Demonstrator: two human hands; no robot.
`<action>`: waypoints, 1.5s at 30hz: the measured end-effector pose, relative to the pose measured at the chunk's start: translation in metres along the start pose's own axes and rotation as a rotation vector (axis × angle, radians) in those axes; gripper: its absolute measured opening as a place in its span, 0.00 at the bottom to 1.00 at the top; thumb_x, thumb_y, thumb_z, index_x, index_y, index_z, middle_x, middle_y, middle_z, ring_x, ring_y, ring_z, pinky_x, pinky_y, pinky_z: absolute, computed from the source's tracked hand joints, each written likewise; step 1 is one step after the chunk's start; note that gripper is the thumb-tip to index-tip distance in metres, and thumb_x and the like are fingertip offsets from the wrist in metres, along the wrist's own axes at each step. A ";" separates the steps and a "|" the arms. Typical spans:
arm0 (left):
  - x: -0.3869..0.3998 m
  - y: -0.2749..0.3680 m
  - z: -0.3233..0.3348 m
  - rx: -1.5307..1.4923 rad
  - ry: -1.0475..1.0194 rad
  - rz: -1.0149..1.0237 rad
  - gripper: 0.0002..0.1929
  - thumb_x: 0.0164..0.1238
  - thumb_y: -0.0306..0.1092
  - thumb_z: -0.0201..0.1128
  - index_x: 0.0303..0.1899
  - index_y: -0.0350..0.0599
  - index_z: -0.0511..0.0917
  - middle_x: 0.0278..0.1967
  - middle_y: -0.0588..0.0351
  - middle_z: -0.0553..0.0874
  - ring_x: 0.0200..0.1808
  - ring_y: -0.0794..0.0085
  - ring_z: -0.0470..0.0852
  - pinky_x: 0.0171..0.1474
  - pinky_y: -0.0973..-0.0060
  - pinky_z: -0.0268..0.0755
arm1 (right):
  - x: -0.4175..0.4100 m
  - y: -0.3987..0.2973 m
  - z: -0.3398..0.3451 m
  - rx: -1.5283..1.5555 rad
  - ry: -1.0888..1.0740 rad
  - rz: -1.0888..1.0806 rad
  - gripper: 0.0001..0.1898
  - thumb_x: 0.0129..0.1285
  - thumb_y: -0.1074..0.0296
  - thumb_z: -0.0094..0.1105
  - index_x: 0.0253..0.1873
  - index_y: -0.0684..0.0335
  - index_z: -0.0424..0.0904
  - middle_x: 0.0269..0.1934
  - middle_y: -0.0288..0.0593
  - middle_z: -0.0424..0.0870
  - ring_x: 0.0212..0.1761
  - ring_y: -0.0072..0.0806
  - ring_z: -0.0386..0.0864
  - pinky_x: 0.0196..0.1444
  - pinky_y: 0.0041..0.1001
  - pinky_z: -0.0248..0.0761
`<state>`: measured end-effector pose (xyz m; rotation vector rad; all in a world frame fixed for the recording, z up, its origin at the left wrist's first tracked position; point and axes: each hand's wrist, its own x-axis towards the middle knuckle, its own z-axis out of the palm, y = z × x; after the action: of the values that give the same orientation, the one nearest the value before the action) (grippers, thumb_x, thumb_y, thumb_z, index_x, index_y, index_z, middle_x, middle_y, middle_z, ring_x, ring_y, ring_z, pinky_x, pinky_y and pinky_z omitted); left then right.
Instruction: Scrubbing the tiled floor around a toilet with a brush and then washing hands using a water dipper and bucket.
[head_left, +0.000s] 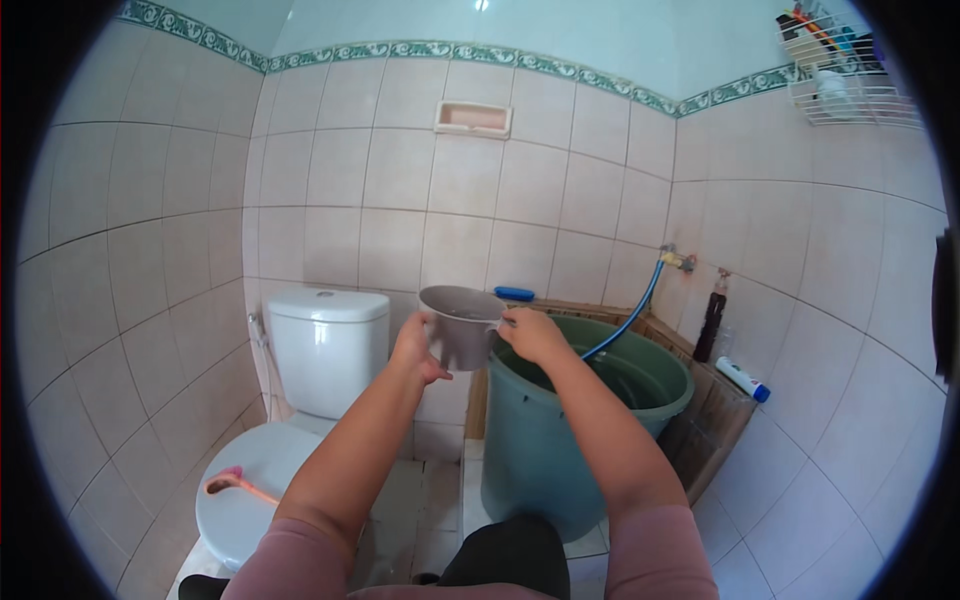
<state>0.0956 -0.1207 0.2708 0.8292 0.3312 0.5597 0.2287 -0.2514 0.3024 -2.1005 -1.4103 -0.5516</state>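
A grey plastic water dipper (459, 337) hangs in the air between my two hands, roughly upright, with what looks like water inside. My left hand (416, 351) cups its left side and lower wall. On the other side, my right hand (531, 330) grips its handle. The large green plastic water barrel (547, 442) stands just below and to the right, partly covered by my right forearm. A blue hose (634, 315) runs down into the barrel, where dark water shows.
At left stands a white toilet (330, 352) with an orange-handled brush (244, 484) on its closed lid. Wooden boards (720, 427) border the barrel, with a blue brush (514, 293), a dark bottle (710, 326) and a white tube (742, 379) on them. A brass tap (677, 261) juts from the wall.
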 end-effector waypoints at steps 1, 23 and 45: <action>-0.002 0.003 0.014 0.001 -0.015 0.002 0.35 0.57 0.53 0.42 0.65 0.68 0.37 0.66 0.49 0.30 0.63 0.33 0.30 0.58 0.37 0.25 | 0.003 0.008 -0.015 -0.009 0.011 0.002 0.19 0.54 0.57 0.51 0.47 0.62 0.75 0.42 0.53 0.77 0.44 0.46 0.74 0.47 0.36 0.67; 0.056 -0.089 0.094 0.094 -0.241 0.074 0.28 0.64 0.51 0.42 0.62 0.46 0.53 0.60 0.45 0.60 0.59 0.56 0.63 0.58 0.59 0.57 | -0.095 0.167 -0.069 -0.369 -0.274 0.444 0.18 0.47 0.59 0.58 0.44 0.58 0.77 0.38 0.49 0.79 0.42 0.41 0.76 0.45 0.35 0.69; -0.193 0.034 -0.332 0.231 0.770 0.462 0.20 0.61 0.43 0.47 0.55 0.51 0.66 0.55 0.56 0.70 0.53 0.68 0.69 0.53 0.69 0.61 | -0.165 -0.205 0.274 0.109 -0.873 -0.558 0.21 0.50 0.60 0.58 0.49 0.59 0.67 0.45 0.47 0.72 0.45 0.44 0.71 0.45 0.37 0.67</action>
<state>-0.2322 -0.0165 0.0976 0.8918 0.9327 1.2942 -0.0126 -0.1306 0.0360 -1.9065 -2.4657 0.3204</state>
